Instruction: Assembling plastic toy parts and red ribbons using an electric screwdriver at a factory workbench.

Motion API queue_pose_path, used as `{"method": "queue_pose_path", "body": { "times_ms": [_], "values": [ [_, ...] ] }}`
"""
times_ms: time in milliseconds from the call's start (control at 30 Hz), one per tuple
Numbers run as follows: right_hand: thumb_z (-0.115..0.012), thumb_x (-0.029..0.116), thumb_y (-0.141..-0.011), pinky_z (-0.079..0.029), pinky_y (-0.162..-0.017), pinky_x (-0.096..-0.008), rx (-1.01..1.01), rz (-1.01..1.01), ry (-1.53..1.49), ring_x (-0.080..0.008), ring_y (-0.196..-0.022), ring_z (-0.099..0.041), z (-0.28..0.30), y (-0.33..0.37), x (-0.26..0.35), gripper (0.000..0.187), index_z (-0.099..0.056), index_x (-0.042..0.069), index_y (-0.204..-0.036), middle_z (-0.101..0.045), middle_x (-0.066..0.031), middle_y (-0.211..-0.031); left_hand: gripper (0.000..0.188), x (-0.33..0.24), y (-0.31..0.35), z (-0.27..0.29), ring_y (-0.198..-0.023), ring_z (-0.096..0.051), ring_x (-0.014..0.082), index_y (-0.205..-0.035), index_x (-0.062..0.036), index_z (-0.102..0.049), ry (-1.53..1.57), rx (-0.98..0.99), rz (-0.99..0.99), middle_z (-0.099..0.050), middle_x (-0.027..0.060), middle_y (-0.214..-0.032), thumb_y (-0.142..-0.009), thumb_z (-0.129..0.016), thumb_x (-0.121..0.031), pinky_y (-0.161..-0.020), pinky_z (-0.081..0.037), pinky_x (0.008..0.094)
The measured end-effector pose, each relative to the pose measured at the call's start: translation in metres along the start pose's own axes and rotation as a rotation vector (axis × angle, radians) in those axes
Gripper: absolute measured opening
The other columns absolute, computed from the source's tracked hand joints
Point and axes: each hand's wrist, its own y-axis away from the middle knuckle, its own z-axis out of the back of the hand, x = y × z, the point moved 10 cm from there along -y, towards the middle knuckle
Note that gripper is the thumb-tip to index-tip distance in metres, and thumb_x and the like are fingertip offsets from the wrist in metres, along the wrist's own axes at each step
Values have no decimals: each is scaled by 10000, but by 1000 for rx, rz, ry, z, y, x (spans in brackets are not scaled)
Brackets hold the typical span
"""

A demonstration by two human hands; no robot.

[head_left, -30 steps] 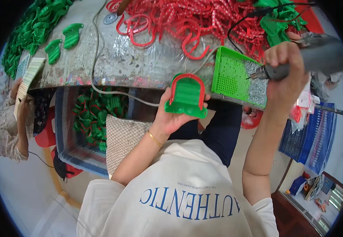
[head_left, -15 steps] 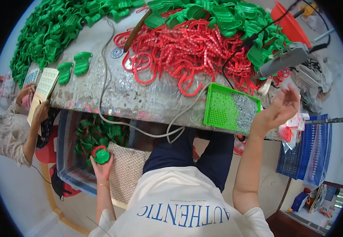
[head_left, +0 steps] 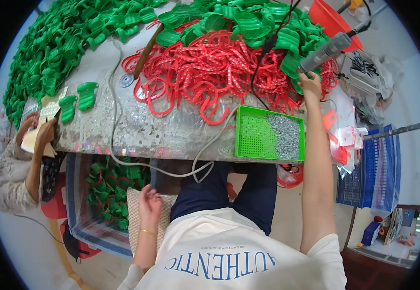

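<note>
My left hand [head_left: 150,205] is empty, its fingers apart and slightly curled, above a beige woven cover [head_left: 135,220] beside the bin. Green molded pieces with red straps [head_left: 111,186] lie in that bin. Out over the far right of the table, my right hand [head_left: 310,87] has its fingers bent together at the lower end of a grey electric screwdriver [head_left: 327,52] on a black cable. What the fingertips pinch, if anything, is too small to make out. A green tray [head_left: 258,133] of small metal screws [head_left: 287,137] sits left of my right forearm.
Red dotted straps [head_left: 210,65] are heaped mid-table, with green pieces [head_left: 50,53] piled behind and left. Two green pieces [head_left: 86,95] lie apart. A pale cable [head_left: 117,111] crosses the table and hangs off its edge. Another person [head_left: 14,164] sits at left holding papers.
My left hand has let go of a green piece with a red strap over the bin and moved toward me. My right hand has reached farther out, up to the screwdriver.
</note>
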Motion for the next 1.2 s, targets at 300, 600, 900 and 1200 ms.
{"method": "queue_pose_path", "body": {
  "times_ms": [300,600,900,1200],
  "values": [
    [-721,216,-751,-397,-465,-279,190,99,-368,-118,-538,-535,-45,-70,-78,199,-574,90,-799,-554,-10,-639,251,60,20,-99,-748,-590,167,-1096,-71,-563,-302,179,157,-626,87,-877,-943,-521,-266,-688,-485,280],
    [-578,268,-886,-464,-779,-362,-356,313,167,-228,-851,-622,93,19,-6,279,-617,27,-1021,-658,-117,-908,281,62,32,-136,-755,-583,110,-1104,-50,-552,-577,330,158,-622,62,-865,-952,-504,-281,-687,-454,221],
    [-566,213,-931,-420,-714,-203,170,96,-384,-69,-800,-529,94,91,-49,258,-616,-24,-1021,-602,-11,-906,309,91,49,-190,-783,-590,135,-1123,4,-548,-704,634,291,-636,110,-873,-951,-487,-245,-738,-475,253],
    [-657,146,-848,-451,-727,-220,1100,-15,-366,-74,-832,-564,13,279,76,180,-611,42,-987,-602,4,-899,660,152,80,-273,-1102,-566,233,-1430,-23,-291,-373,881,594,-555,189,-1242,-980,-317,-505,-905,-464,375]
  ]
}}
